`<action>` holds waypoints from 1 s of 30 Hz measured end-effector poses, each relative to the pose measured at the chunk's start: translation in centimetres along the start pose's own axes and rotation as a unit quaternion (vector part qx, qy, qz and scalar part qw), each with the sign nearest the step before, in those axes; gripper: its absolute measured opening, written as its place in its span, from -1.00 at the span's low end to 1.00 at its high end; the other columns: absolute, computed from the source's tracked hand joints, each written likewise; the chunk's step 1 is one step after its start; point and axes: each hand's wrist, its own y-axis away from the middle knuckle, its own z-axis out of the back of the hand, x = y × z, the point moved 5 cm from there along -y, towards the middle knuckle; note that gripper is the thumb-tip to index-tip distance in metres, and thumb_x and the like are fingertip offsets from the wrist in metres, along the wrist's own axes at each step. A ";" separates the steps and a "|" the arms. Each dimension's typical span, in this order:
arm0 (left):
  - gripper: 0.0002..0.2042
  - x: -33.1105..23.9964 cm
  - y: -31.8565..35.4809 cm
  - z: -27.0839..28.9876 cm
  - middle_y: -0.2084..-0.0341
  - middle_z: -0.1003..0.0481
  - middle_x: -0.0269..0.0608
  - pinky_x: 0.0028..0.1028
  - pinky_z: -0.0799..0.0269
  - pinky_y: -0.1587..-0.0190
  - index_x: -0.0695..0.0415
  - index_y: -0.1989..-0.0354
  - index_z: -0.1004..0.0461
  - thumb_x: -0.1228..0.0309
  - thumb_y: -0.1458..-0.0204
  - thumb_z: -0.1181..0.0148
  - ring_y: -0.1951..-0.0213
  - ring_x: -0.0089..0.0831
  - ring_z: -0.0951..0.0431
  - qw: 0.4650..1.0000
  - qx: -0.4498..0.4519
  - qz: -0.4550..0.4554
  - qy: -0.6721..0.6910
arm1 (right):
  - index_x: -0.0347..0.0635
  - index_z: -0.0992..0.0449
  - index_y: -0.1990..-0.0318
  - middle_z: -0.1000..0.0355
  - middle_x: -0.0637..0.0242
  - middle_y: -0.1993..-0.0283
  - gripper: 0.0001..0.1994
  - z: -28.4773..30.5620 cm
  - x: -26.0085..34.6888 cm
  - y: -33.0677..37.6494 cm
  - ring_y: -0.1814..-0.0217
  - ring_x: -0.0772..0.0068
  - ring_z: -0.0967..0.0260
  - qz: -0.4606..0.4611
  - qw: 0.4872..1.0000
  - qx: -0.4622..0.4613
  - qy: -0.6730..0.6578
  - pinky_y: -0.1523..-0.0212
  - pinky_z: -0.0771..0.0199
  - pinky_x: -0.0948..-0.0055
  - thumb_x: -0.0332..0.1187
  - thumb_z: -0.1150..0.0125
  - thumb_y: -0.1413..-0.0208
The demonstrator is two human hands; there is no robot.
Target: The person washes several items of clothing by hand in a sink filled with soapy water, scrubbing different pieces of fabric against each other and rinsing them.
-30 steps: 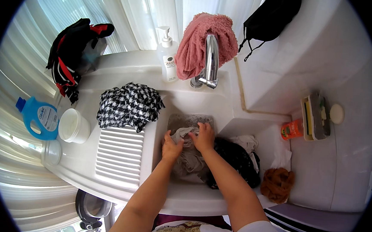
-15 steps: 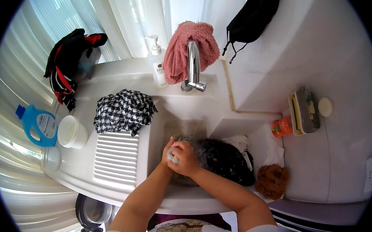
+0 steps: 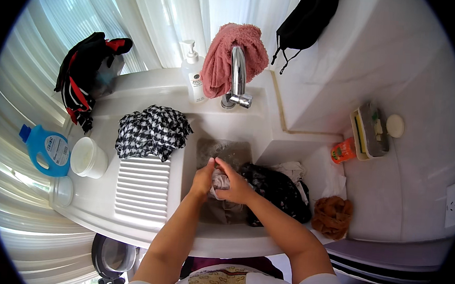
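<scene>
Over the sink basin (image 3: pixel 197 126) I hold a wet, pale greyish-pink cloth (image 3: pixel 219 182) between my two hands. My left hand (image 3: pixel 201 180) presses against its left side. My right hand (image 3: pixel 237 187) curls round it from the right, with thumb and fingers along its edges. Part of the cloth hangs down into the cloudy, foamy water (image 3: pixel 227 150) below. Beside my right hand lies a bunched black cloth (image 3: pixel 276 195) with small light specks, half over the basin's right edge. The finer shape of the pale cloth is hidden by my fingers.
A chrome faucet (image 3: pixel 238 71) draped with a pink towel (image 3: pixel 220 62) rises behind the basin. Left are a houndstooth cloth (image 3: pixel 153 131), a ribbed washboard (image 3: pixel 142 191), a white tub (image 3: pixel 88 157) and a blue detergent bottle (image 3: pixel 50 150). Right lies a brown cloth (image 3: pixel 332 217).
My hands have loosened from a tight clasp and spread a little apart. More of the pale cloth shows between them, and it now hangs lower toward the water.
</scene>
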 end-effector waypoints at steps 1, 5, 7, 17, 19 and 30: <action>-0.48 -0.3 -0.4 0.5 0.33 -0.49 0.00 -0.39 -0.36 0.17 0.30 0.22 -0.36 -0.04 -0.10 0.06 0.29 -0.32 -0.49 0.989 -0.028 -0.102 -0.107 | -0.16 -0.16 -0.19 -0.28 -0.01 -0.06 -0.24 -0.2 -0.3 0.4 -0.10 0.12 -0.27 -0.044 0.996 0.058 0.058 -0.11 -0.24 0.35 -0.39 -0.31 0.29; -0.50 -4.6 4.5 -3.6 0.24 -0.45 0.01 -0.45 -0.30 0.06 0.25 0.00 -0.25 0.09 -0.06 -0.09 0.13 -0.39 -0.42 0.955 0.039 -0.194 -0.219 | -0.26 -0.30 -0.04 -0.44 0.16 0.20 -0.41 2.1 1.0 1.4 0.15 0.25 -0.41 -0.102 0.991 -0.038 0.080 0.11 -0.38 0.41 -0.41 -0.28 0.29; -0.51 -5.9 6.6 -4.4 0.13 -0.39 -0.02 -0.44 -0.27 0.00 0.24 -0.01 -0.25 0.18 -0.01 -0.17 0.04 -0.44 -0.34 0.949 0.159 -0.258 -0.083 | -0.29 -0.37 0.09 -0.44 0.18 0.29 -0.53 3.8 2.7 0.6 0.26 0.37 -0.40 -0.078 0.992 -0.099 -0.002 0.21 -0.38 0.46 -0.42 -0.23 0.29; -0.57 -0.7 4.4 -2.3 0.11 -0.44 -0.24 -0.44 -0.19 -0.09 0.25 -0.06 -0.32 0.38 0.01 -0.15 0.02 -0.46 -0.37 0.944 0.281 -0.138 -0.104 | -0.35 -0.38 0.17 -0.40 0.30 0.32 -0.67 6.7 13.1 -0.5 0.31 0.48 -0.37 -0.015 0.899 -0.132 -0.418 0.24 -0.40 0.50 -0.60 -0.04 0.22; -0.61 -1.3 4.0 -1.1 0.13 -0.46 -0.19 -0.39 -0.23 -0.09 0.26 0.00 -0.36 0.28 -0.06 -0.05 0.01 -0.37 -0.40 0.962 0.244 -0.125 0.006 | -0.34 -0.35 0.11 -0.40 0.26 0.25 -0.63 7.2 11.9 -0.3 0.25 0.42 -0.39 -0.027 0.848 -0.168 -0.502 0.19 -0.43 0.44 -0.61 -0.06 0.19; -0.52 -0.3 -1.4 1.8 0.01 -0.32 0.22 -0.17 -0.26 -0.04 0.15 -0.07 -0.19 0.12 -0.05 -0.01 -0.02 0.08 -0.34 0.869 -0.099 -0.037 -0.484 | -0.24 -0.24 -0.11 -0.11 0.00 -0.20 -0.50 1.1 -9.1 1.4 -0.14 0.13 -0.20 -0.330 0.892 -0.002 0.309 -0.07 -0.27 0.26 -0.32 -0.21 0.00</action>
